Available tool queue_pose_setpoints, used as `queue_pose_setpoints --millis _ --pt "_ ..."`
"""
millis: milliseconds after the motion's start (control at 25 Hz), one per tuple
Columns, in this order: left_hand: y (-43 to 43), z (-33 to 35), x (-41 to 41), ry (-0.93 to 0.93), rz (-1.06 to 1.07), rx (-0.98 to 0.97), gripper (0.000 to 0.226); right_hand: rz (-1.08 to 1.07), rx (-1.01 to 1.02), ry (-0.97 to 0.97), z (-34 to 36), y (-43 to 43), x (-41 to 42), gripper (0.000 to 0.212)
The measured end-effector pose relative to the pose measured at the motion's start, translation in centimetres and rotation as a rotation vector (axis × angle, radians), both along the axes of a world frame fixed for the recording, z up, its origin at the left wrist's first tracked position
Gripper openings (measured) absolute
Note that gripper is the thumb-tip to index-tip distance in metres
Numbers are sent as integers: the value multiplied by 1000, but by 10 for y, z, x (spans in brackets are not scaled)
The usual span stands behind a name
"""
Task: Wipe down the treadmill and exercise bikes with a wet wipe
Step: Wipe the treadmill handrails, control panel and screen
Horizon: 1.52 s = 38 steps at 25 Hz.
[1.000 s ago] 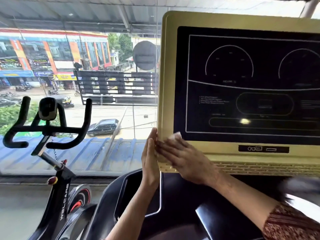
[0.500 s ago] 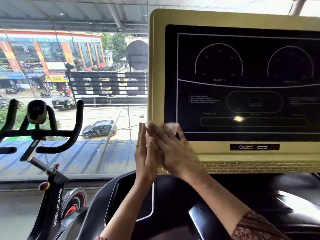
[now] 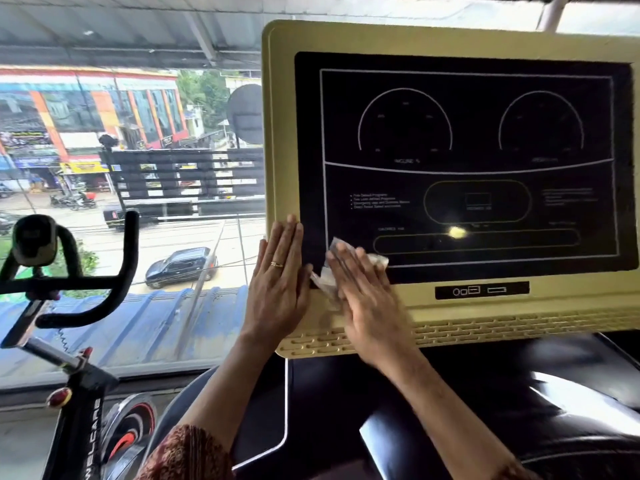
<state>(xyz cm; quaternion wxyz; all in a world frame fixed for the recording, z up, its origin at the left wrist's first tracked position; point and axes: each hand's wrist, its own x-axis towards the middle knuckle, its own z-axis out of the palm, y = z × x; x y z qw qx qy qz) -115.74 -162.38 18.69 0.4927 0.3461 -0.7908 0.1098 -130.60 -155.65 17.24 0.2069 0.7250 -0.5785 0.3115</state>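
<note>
Wet wipe lying crumpled at lower-left corner of treadmill console, under right hand. Right hand pressing it flat, fingers straight and together. Left hand resting flat on console's left frame edge, fingers straight, ring showing. Exercise bike standing left of console.

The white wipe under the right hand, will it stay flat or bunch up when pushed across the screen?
Probably floppy: the wet wipe is crumpled, creased edges sticking out beside the right hand. It likely bunches unless flat fingers spread it. On the glossy screen it should slide easily.
</note>
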Motion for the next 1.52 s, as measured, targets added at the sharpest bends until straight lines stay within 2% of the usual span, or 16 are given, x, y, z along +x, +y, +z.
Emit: queue_pose_setpoints --millis 80,240,280,360,440,480,600,680,800,880,1000,1080,1160,1280,1440,1520 --pt "1 -1 0 -13 20 -8 52 -87 -29 -104 17 -11 -35 60" --pt "3 -1 -3 18 30 -10 52 -356 -45 -537 2 2 -53 61" --pt "2 -1 -3 25 31 -14 52 -320 -46 -520 -4 6 -31 61" --pt "1 -1 -4 37 25 -15 52 -123 -15 -281 -10 9 5 59" --pt "0 -2 -3 34 13 -10 52 6 -28 -5 3 -4 0 56" --pt "1 -1 -3 28 13 -10 52 -8 -38 30 14 -12 -14 56" --pt "2 0 -2 11 28 -6 52 -254 -50 -338 33 -23 -52 54" --pt "2 2 0 2 28 -2 53 -251 -74 -439 31 -22 -29 56" --pt "1 8 5 -32 29 -21 54 46 -61 -84 32 -31 18 66" --pt "-4 16 9 -18 48 -25 54 101 -117 92 64 -58 6 63" --pt "-17 30 15 -4 74 -23 54 -119 -172 -111 102 -78 -18 56" --pt "-22 35 16 -26 57 -34 55 -147 -168 -216 95 -77 -1 56" --pt "-25 39 15 -40 19 -56 57 -19 -169 -73 87 -77 28 56" --pt "-28 44 15 -66 -9 -64 61 99 -196 152 138 -108 21 54" --pt "-34 57 13 -78 0 -47 63 -95 -158 -125 180 -132 9 55" --pt "-38 68 7 -64 3 -64 61 -43 -163 -59 171 -132 32 56"
